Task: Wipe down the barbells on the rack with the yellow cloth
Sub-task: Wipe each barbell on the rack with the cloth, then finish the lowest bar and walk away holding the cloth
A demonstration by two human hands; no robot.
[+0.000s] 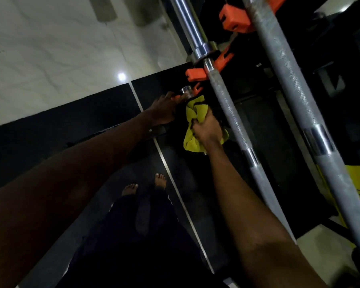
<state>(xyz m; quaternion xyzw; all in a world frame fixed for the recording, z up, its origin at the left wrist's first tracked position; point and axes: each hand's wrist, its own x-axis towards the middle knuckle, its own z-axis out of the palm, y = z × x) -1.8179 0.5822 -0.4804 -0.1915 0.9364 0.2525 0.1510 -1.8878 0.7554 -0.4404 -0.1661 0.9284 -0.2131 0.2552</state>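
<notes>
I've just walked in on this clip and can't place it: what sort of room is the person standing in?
Most likely a gym's weights area. Two long knurled steel barbells rest on orange rack hooks, the floor is black matting, and the right hand grips a yellow cloth by a lower bar.

Both forearms are bare, with no sleeves showing. Dark trousers [133,235] cover the legs. The 2 feet [160,180] are bare.

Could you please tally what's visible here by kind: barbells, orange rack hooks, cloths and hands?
Barbells: 3 (near bar, middle bar, low bar end)
Orange rack hooks: 4 ()
Yellow cloth: 1
Hands: 2 (left hand, right hand)
Total: 10
</notes>
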